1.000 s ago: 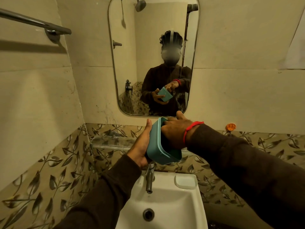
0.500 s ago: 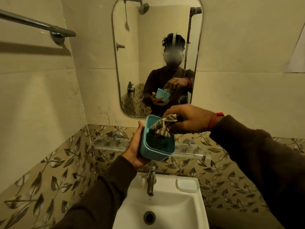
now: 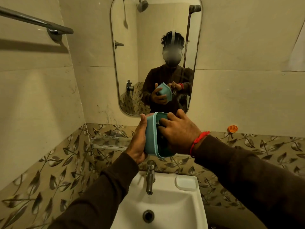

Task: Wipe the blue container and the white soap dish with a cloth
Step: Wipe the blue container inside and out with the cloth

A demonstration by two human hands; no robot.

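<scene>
I hold a blue rectangular container [image 3: 151, 134] on its side above the tap, its opening turned to the right. My left hand [image 3: 138, 142] grips its bottom and left wall. My right hand [image 3: 179, 131] reaches into the opening and presses a striped cloth [image 3: 158, 124] against the inside; only a small patch of cloth shows between my fingers. The white soap dish [image 3: 186, 183] lies on the right rear corner of the basin.
A white basin [image 3: 165, 204] with a chrome tap [image 3: 150, 176] sits below my hands. A mirror [image 3: 148, 55] hangs on the wall ahead, a glass shelf [image 3: 109, 142] under it. A towel rail [image 3: 36, 22] is on the left wall, an orange hook [image 3: 232, 128] at right.
My right hand has gone from above the container's rim down into it, taking the cloth inside. The container has turned so its opening faces right.
</scene>
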